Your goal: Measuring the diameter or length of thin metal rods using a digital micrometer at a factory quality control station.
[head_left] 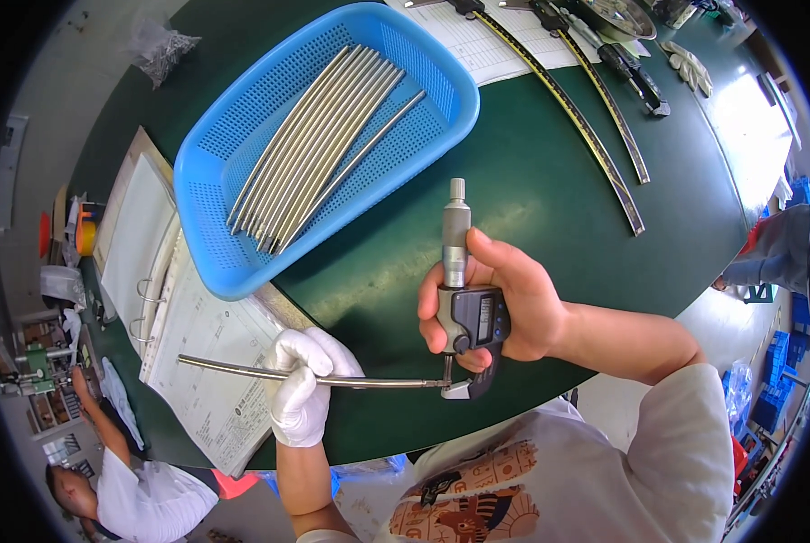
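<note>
Binder: we see an open ring binder [165, 299] of papers at the bench's left edge.
Left hand: our gloved left hand [303, 385] closes around a thin steel rod [233, 367] at mid-length, near the bench's near edge.
Rod: we judge it stiff, light, slippery; best held near the middle.
Right hand: our bare right hand [504, 299] wraps a digital micrometer [466, 308], whose jaws sit on the rod's right end.
Surface: we work on a dark green bench [549, 190]; a blue basket [332, 136] of rods sits toward the far left.

I am gripping a thin silver metal rod [242, 368] in my white-gloved left hand [302, 385], feeding its end into the grey digital micrometer [466, 312] my bare right hand [513, 303] is holding above the dark green table [549, 217].
</note>
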`<act>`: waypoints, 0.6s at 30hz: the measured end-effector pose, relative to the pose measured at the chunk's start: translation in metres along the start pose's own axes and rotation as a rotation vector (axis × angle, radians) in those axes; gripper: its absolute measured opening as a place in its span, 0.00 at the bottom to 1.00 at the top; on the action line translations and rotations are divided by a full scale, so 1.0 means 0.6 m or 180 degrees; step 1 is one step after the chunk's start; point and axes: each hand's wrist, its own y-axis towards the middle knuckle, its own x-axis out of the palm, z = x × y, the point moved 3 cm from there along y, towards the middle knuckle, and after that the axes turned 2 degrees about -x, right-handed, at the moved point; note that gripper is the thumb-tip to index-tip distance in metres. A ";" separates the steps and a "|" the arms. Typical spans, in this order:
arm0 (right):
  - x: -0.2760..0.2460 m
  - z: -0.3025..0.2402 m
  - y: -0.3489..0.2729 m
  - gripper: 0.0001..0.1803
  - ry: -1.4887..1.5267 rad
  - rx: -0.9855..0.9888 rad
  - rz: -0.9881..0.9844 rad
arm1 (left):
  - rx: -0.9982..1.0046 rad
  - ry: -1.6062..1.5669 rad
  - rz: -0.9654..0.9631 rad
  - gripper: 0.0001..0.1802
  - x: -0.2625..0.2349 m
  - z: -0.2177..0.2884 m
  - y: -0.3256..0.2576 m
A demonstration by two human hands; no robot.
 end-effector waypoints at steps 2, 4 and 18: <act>0.000 0.001 0.001 0.36 -0.0014 0.0005 0.0009 | -0.0003 -0.0006 0.0000 0.12 -0.001 0.000 -0.001; 0.000 0.001 0.000 0.36 0.0106 -0.0024 -0.0046 | -0.0010 -0.0015 -0.0008 0.11 -0.001 -0.002 0.000; -0.001 0.000 0.000 0.35 -0.0041 0.0009 -0.0036 | 0.0019 -0.0034 -0.0039 0.12 -0.001 -0.003 0.002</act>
